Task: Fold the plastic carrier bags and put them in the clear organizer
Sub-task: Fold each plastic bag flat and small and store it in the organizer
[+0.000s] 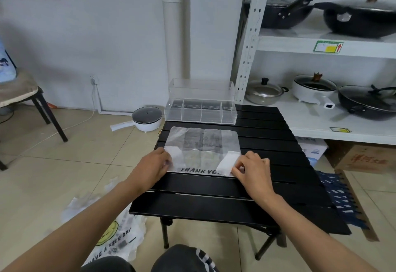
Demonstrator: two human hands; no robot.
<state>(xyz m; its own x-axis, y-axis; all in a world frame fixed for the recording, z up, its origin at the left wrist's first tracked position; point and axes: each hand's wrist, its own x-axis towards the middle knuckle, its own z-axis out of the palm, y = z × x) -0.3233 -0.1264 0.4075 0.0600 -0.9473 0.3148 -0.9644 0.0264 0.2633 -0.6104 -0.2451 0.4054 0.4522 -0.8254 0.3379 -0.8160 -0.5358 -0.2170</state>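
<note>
A translucent white carrier bag (202, 143) printed "THANK YOU" lies flat on the black slatted table (267, 143), its handles folded over toward me. My left hand (153, 164) pinches the bag's near left corner. My right hand (251, 168) pinches its near right corner beside the folded handle. The clear organizer (200, 111), with several compartments and its lid raised, stands at the table's far edge just beyond the bag.
More carrier bags (111, 231), one printed "HAVE A NICE DAY", lie on the tiled floor at my left. A white electric pot (146, 118) sits on the floor by the table. A shelf (321, 44) with pans stands at the right, a chair (25, 96) at the left.
</note>
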